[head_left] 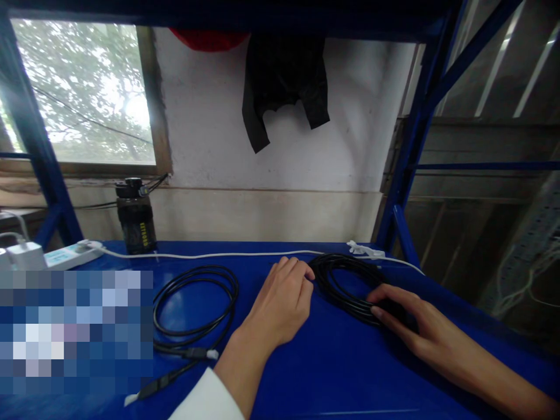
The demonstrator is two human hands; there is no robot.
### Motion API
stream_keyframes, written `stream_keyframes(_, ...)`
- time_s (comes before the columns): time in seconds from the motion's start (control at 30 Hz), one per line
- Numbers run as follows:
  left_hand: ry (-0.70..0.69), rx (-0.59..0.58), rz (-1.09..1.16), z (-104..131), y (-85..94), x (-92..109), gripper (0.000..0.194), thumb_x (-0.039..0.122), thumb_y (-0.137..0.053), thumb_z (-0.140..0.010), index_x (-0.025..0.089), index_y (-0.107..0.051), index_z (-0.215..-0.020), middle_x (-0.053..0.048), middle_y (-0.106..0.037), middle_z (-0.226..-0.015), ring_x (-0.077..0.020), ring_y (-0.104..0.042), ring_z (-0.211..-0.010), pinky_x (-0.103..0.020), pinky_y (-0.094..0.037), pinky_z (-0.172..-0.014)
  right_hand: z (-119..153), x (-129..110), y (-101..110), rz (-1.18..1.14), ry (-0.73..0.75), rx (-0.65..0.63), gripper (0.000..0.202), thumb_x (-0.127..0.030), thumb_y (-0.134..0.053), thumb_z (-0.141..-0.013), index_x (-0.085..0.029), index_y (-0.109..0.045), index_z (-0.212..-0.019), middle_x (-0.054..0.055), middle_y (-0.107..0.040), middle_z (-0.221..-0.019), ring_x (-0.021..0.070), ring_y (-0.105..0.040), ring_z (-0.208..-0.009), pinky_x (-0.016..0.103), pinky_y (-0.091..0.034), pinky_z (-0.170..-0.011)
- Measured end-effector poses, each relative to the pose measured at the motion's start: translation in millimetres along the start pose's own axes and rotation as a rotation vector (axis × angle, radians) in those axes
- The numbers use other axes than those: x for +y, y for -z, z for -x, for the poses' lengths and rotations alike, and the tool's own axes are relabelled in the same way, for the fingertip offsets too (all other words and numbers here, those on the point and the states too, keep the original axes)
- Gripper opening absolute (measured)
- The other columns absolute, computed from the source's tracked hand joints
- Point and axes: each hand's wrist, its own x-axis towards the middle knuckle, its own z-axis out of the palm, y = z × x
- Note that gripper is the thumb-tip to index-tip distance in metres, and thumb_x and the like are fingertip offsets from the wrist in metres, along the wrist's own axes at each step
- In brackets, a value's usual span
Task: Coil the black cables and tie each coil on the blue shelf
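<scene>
A thick coil of black cable [345, 300] lies on the blue tabletop [324, 373]. My left hand [284, 300] is at the coil's left edge, its fingers curled and pressed together, with the fingertips mostly hidden. On the right side of the coil, my right hand [405, 318] grips the bundled strands between thumb and fingers. Left of my left hand, a smaller loop of black cable [196, 335] rests flat, its two connector ends toward the front.
A dark bottle [136, 224] stands at the back left beside a white power strip [72, 255]. A white cord [210, 255] runs along the back edge. Blue frame posts [409, 140] rise at both sides. Black clothing [286, 76] hangs above.
</scene>
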Motion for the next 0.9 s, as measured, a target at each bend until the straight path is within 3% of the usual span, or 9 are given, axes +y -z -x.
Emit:
stream_keyframes(0.4, 0.028, 0.051, 0.112, 3, -4.6, -2, 0.028, 0.010, -0.035, -0.106, 0.021, -0.060, -0.110, -0.008, -0.062, -0.112, -0.0236, -0.061, -0.107, -0.040, -0.050, -0.098, 9, 0, -5, 0.081, 0.086, 0.025, 0.024, -0.038, -0.053, -0.103, -0.026, -0.068, -0.117, 0.009, -0.072, -0.116, 0.0296, -0.068, -0.109, 0.047, -0.056, -0.097)
stream_keyframes(0.57, 0.018, 0.096, 0.234, 1, -6.3, 2, 0.025, 0.008, -0.048, -0.102, 0.023, -0.064, -0.114, -0.007, -0.068, -0.112, -0.0218, -0.065, -0.105, -0.038, -0.052, -0.097, 10, -2, -6, 0.083, 0.109, 0.099, 0.025, -0.037, -0.056, -0.101, -0.026, -0.068, -0.120, 0.010, -0.071, -0.121, 0.0306, -0.068, -0.115, 0.049, -0.056, -0.102)
stream_keyframes(0.73, 0.157, 0.178, 0.410, 1, -4.0, 19, 0.026, 0.010, -0.071, -0.089, 0.025, -0.070, -0.110, -0.001, -0.075, -0.091, -0.0201, -0.069, -0.084, -0.034, -0.056, -0.082, 11, -7, -1, 0.116, 0.123, 0.157, 0.023, -0.039, -0.059, -0.100, -0.027, -0.069, -0.117, 0.011, -0.072, -0.122, 0.0324, -0.069, -0.114, 0.049, -0.058, -0.099)
stream_keyframes(0.9, 0.292, 0.259, 0.597, 23, 22.7, 49, 0.003, 0.023, -0.080, -0.082, 0.024, -0.077, -0.083, -0.001, -0.078, -0.078, -0.0207, -0.072, -0.076, -0.030, -0.058, -0.074, 11, -6, 1, 0.144, 0.144, 0.252, 0.020, -0.038, -0.059, -0.100, -0.029, -0.067, -0.117, 0.011, -0.070, -0.123, 0.0327, -0.067, -0.117, 0.050, -0.057, -0.100)
